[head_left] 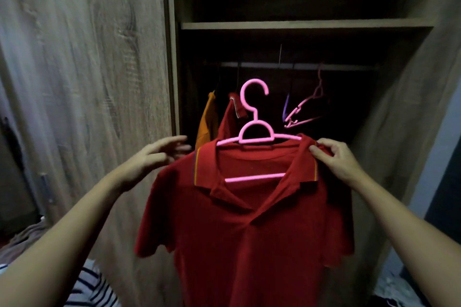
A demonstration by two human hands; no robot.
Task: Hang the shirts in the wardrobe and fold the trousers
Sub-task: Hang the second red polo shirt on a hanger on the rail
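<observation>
- Red polo shirt at centre frame, draped on a pink hanger, held up before the open wardrobe, not yet on the rail.
- Right hand, right of centre, pinching collar and hanger arm together, apparently to carry the load.
- Left hand, left of centre, fingers spread and loose beside the shirt's shoulder, gripping nothing; blurred, likely reaching to settle it.
- Hook upright, turned toward the rail in the upper middle.
- Orange shirt and another red one already hanging behind.
- Spare hangers dangling upper right.
</observation>
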